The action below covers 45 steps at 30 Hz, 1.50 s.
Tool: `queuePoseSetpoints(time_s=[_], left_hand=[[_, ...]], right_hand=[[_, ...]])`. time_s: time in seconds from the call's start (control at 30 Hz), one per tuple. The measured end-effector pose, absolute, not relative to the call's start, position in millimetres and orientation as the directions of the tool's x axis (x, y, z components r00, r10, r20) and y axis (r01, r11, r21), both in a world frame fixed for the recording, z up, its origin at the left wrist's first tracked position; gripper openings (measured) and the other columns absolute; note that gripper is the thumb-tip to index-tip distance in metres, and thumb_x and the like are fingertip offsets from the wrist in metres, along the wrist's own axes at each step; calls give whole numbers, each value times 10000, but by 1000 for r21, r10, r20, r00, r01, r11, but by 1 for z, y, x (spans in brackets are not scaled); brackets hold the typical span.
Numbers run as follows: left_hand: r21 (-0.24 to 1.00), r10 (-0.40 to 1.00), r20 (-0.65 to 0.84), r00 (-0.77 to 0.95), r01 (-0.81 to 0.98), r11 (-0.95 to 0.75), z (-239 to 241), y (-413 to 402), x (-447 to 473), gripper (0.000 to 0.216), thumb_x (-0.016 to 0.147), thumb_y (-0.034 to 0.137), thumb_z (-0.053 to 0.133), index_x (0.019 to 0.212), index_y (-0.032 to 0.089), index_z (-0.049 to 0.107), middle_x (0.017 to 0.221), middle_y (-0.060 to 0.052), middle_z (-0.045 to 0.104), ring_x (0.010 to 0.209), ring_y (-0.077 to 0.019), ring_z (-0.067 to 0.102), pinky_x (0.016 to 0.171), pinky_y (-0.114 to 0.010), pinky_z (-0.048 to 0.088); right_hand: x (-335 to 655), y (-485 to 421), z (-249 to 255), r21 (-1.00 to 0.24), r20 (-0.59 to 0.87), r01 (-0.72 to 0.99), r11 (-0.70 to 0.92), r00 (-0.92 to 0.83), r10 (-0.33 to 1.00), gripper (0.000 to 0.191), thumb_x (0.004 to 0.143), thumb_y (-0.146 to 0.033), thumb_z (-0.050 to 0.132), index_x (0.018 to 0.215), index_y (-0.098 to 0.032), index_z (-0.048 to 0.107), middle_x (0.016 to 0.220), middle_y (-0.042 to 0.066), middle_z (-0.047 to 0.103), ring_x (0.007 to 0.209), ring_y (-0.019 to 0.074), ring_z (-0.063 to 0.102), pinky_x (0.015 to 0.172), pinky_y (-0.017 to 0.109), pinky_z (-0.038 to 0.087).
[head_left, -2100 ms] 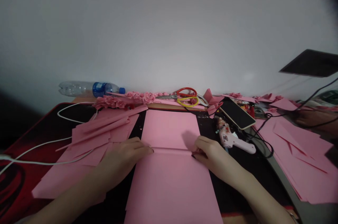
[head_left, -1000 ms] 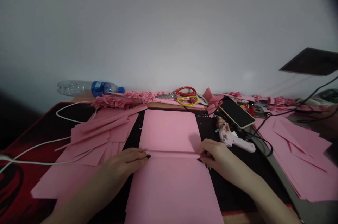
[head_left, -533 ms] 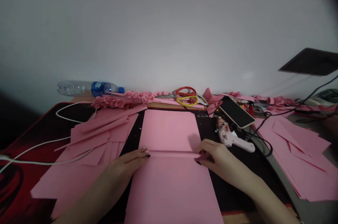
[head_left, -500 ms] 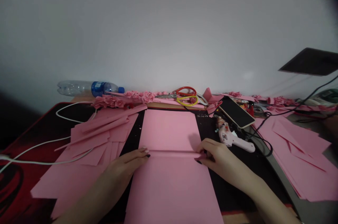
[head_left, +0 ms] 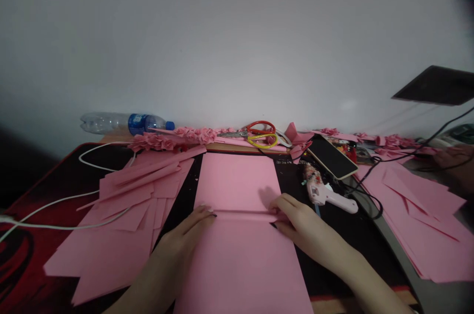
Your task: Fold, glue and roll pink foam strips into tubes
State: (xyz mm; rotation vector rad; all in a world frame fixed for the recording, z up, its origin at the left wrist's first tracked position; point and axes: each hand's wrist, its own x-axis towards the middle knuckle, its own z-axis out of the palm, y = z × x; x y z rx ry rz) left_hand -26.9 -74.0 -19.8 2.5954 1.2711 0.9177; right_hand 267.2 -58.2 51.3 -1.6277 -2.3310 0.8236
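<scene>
A long sheet of pink paper (head_left: 242, 259) lies lengthwise before me, with a narrow raised fold running across it between my hands. At the left end of that fold, my left hand (head_left: 185, 237) pinches the paper between thumb and fingers. My right hand (head_left: 305, 220) grips the other end of the fold, its fingers curled over and its thumb in front. The near end of the sheet runs out of view at the bottom. Just beyond my right hand rests a white hot glue gun (head_left: 331, 196), apart from the hand.
Loose pink paper pieces (head_left: 114, 245) spread at left under a white cable (head_left: 66, 228). Along the wall lie a plastic bottle (head_left: 111, 123), pink paper flowers (head_left: 196, 135) and scissors (head_left: 262, 141). A phone (head_left: 331, 156), more pink sheets (head_left: 418, 220) and another person's hand (head_left: 454, 162) are at right.
Both my hands have shifted slightly inward along the fold, still holding it. The other person's hand has come further into view at the right edge.
</scene>
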Motion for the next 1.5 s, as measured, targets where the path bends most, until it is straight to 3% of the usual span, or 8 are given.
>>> queuePoseSetpoints(time_s=[0.23, 0.53, 0.73, 0.93, 1.13, 1.3, 1.4, 1.5], left_hand=[[363, 777, 444, 446, 703, -612, -17, -72, -28, 460, 824, 36, 370, 1218, 187, 553, 1243, -67, 634, 1110, -149, 619, 936, -258, 512], [322, 762, 439, 476, 709, -628, -23, -79, -23, 673, 756, -15, 346, 1382, 220, 426, 1383, -65, 514, 1223, -186, 524, 976, -305, 490], [354, 794, 380, 475, 718, -600, -14, -65, -29, 504, 798, 26, 350, 1222, 163, 585, 1306, -78, 588, 1154, -208, 590, 945, -317, 519], [409, 859, 247, 449, 755, -512, 10, -34, -26, 375, 895, 75, 344, 1028, 197, 672, 1134, -13, 694, 1048, -191, 653, 907, -314, 533], [215, 842, 157, 517, 814, -540, 20, -19, -23, 461, 814, -16, 349, 1100, 183, 651, 1159, -58, 676, 980, -220, 668, 798, -325, 563], [78, 791, 213, 574, 797, -599, 15, -18, -23, 446, 797, -29, 383, 1094, 172, 648, 1132, -66, 679, 970, -225, 653, 793, -335, 561], [73, 779, 225, 585, 788, -612, 16, -20, -22, 422, 802, -44, 401, 1092, 140, 647, 1131, -84, 673, 992, -234, 642, 814, -346, 557], [88, 777, 231, 585, 783, -615, 19, -22, -20, 400, 811, -51, 412, 1083, 124, 649, 1125, -97, 671, 1003, -239, 641, 842, -355, 548]], right_hand=[[272, -57, 51, -533, -145, 815, 226, -351, 925, 130, 827, -61, 524, 844, -186, 555, 894, 34, 585, 802, 164, 582, 705, 279, 457], [265, -54, 48, -375, -139, 857, 355, -430, 892, 148, 873, -88, 486, 955, -155, 589, 984, 87, 601, 820, 186, 628, 722, 317, 500], [266, -42, 48, -316, -62, 864, 392, -432, 900, 157, 903, -120, 459, 908, -162, 610, 933, 75, 598, 766, 169, 633, 694, 296, 501], [268, -29, 46, -259, -6, 851, 457, -475, 880, 156, 899, -132, 476, 923, -177, 623, 895, 57, 607, 762, 163, 638, 692, 274, 493], [269, -25, 40, 23, 17, 881, 472, -472, 881, 141, 923, -176, 496, 929, -159, 636, 861, 59, 627, 745, 174, 632, 643, 271, 471], [271, -24, 30, 120, 66, 848, 516, -526, 848, 147, 919, -146, 508, 971, -161, 645, 927, 68, 634, 827, 177, 620, 689, 270, 472], [271, -24, 31, 191, 67, 834, 517, -537, 841, 215, 894, -120, 542, 1087, -170, 623, 935, 72, 649, 798, 180, 623, 651, 269, 463], [271, -23, 35, 246, 28, 811, 530, -553, 833, 220, 878, -111, 564, 1078, -172, 632, 920, 70, 663, 764, 182, 627, 632, 274, 453]])
